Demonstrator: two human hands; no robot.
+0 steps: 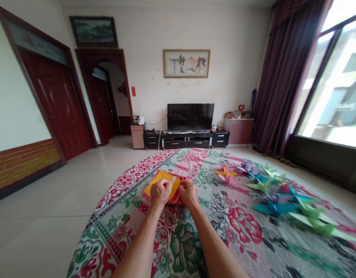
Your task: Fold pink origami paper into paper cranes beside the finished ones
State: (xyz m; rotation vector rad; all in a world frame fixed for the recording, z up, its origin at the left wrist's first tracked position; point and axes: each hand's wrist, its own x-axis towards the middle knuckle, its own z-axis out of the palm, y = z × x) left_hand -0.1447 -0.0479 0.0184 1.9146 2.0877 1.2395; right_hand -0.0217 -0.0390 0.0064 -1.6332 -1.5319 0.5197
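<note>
As viewed from where I stand in the room, the yellow sheet [175, 188] lies on the cloth-covered surface [218, 241], with red paper [174, 200] showing beside it. Being thin paper, it should handle as light, flexible and easily creased or torn; its edges and corners, pinched lightly, seem the best hold. It is plain and bright, with a pale strip towards its right side. The left hand [161, 192] and right hand [188, 192] are both closed, apparently pinching it; the exact edges held are hidden. Paper cranes [275, 208] stand to the right.
</note>
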